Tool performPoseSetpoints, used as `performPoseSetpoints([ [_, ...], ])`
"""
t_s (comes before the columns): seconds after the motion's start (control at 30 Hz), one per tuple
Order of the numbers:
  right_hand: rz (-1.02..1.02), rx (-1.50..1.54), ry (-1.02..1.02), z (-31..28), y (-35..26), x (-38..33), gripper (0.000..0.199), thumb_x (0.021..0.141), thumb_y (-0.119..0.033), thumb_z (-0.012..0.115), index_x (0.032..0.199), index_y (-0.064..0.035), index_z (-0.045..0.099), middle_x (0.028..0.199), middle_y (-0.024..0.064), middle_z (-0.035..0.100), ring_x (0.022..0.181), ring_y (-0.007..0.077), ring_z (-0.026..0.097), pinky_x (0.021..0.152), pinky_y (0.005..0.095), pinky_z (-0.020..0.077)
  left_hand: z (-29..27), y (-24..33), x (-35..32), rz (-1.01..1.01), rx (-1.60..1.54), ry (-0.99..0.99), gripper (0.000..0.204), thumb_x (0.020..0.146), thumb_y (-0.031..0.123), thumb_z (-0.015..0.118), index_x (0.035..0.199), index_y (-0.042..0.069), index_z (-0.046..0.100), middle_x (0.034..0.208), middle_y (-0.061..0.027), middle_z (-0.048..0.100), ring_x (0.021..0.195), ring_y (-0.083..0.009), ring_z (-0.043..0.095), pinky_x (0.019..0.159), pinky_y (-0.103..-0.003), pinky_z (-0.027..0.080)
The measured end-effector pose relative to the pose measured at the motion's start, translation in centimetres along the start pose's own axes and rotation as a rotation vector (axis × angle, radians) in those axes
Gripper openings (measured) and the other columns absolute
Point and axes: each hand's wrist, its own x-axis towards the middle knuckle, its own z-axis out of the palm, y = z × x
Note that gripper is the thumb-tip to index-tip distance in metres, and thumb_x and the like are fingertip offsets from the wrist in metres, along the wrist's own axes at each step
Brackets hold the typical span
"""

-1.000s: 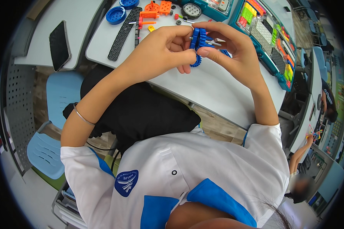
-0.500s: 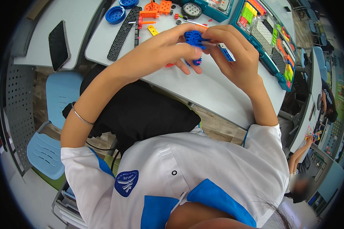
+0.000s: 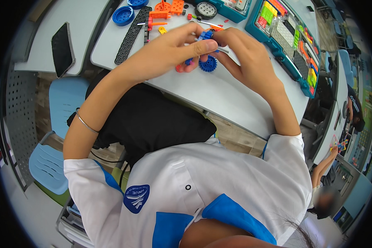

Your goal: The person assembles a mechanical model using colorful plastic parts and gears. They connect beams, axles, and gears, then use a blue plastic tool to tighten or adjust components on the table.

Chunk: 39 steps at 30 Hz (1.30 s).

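My left hand [image 3: 175,51] and my right hand [image 3: 246,58] meet over the grey table [image 3: 219,95], both pinching a small blue plastic part [image 3: 205,36] with a thin metal axle sticking out to the right. A blue gear wheel [image 3: 208,64] lies on the table just under my fingers, touching or nearly touching them. A small red piece shows beside my left fingers. A thin bracelet is on my left wrist.
A black toothed strip [image 3: 131,36], blue round caps [image 3: 123,15], orange parts [image 3: 169,9] and a grey wheel [image 3: 206,10] lie at the table's far end. A teal parts tray [image 3: 291,41] stands at right. A phone [image 3: 62,48] rests on the left table. Another person's hand is far right.
My hands have shifted slightly and turned the blue part. The blue gear that was held between my fingers now lies on the table beneath them.
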Motion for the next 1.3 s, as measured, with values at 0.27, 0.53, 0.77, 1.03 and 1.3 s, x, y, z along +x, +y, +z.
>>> performPoseSetpoints([
  [0.27, -0.052, -0.035, 0.0, 1.0, -0.6, -0.2, 0.022, 0.08, -0.011, 0.075, 0.092, -0.0059, 0.057, 0.081, 0.0074, 0.057, 0.07, 0.028, 0.06, 0.06, 0.0387, 0.0484, 1.9, 0.8, -0.7, -0.115, 0.09, 0.124, 0.04, 0.108, 0.042, 0.038, 0.088, 0.008, 0.047, 0.072, 0.0028, 0.037, 0.057, -0.0059, 0.032, 0.051, -0.022, 0.028],
  [0.53, 0.007, 0.06, 0.01, 0.3, -0.8, 0.2, 0.02, 0.085, -0.014, 0.074, 0.098, -0.0051, 0.062, 0.08, 0.0087, 0.06, 0.069, 0.0301, 0.06, 0.06, 0.0396, 0.0476, 2.0, -0.4, -0.1, 0.023, 0.133, 0.192, 0.042, 0.107, 0.043, 0.039, 0.088, 0.008, 0.05, 0.066, 0.005, 0.033, 0.054, -0.0046, 0.028, 0.049, -0.021, 0.024],
  [0.77, 0.265, -0.33, -0.266, -3.2, 2.4, -1.9, 0.044, 0.083, -0.026, 0.077, 0.116, -0.0027, 0.059, 0.11, 0.0128, 0.061, 0.101, 0.0336, 0.06, 0.088, 0.0408, 0.0495, -2.5, 0.0, -0.3, -0.216, -0.364, 0.036, 0.049, 0.107, 0.046, 0.032, 0.101, 0.002, 0.052, 0.063, 0.0076, 0.031, 0.044, -0.001, 0.024, 0.039, -0.019, 0.019],
  [1.03, 0.391, -0.335, -0.241, -4.2, 2.7, -1.8, 0.038, 0.087, -0.023, 0.068, 0.116, 0.0002, 0.061, 0.105, 0.0156, 0.06, 0.095, 0.0328, 0.063, 0.083, 0.0411, 0.0513, -1.7, 0.7, -0.1, -0.246, -0.463, 0.019, 0.054, 0.108, 0.05, 0.032, 0.106, -0.002, 0.049, 0.061, 0.007, 0.028, 0.042, 0.0004, 0.021, 0.037, -0.017, 0.016],
  [1.3, 0.146, -0.124, -0.147, -3.8, 0.0, 0.1, 0.041, 0.083, -0.028, 0.069, 0.117, -0.0052, 0.067, 0.101, 0.0097, 0.061, 0.084, 0.0292, 0.064, 0.074, 0.038, 0.0526, -1.3, 0.4, -0.3, -0.261, -0.37, 0.04, 0.053, 0.107, 0.051, 0.033, 0.099, 0.002, 0.05, 0.061, 0.0066, 0.027, 0.043, -0.0009, 0.02, 0.038, -0.018, 0.015],
])
